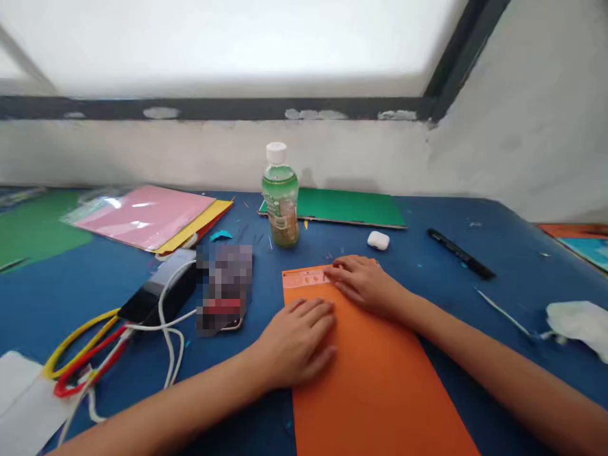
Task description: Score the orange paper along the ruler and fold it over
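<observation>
Orange paper sheet (375, 380), lying flat on the blue table (498, 253), long axis running from my near edge away toward the green-tea bottle (280, 196), the far end folded over into a narrow printed strip. I judge it light, thin and pliable, easily creased and apt to slide; best held flat-palmed or pinched at an edge. My left hand (297, 339) rests open on its left margin; my right hand (365, 282) presses flat on the fold, grasping nothing. White earbud case (379, 240) lies beyond.

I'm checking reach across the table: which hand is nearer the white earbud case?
Right. The right hand lies just below the white earbud case; the left hand rests farther back on the orange sheet.
</observation>
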### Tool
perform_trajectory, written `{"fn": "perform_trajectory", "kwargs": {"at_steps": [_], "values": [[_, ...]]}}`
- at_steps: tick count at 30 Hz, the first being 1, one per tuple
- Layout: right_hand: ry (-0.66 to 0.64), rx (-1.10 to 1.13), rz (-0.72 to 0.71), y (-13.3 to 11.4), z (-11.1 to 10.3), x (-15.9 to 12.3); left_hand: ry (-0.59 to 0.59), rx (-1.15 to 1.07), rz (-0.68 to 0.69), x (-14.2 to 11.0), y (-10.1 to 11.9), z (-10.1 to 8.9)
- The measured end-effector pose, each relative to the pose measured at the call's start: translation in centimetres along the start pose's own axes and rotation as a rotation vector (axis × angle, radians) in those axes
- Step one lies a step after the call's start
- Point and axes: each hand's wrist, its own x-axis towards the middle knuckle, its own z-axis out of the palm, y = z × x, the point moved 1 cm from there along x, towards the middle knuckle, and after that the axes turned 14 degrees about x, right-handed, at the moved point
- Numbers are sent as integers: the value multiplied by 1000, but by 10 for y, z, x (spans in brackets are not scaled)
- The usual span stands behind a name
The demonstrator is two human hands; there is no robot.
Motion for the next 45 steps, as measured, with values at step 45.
{"fn": "perform_trajectory", "kwargs": {"at_steps": [45], "values": [[-149,-98,1108,103,-135,-146,217,218,-174,12,-32,24]]}}
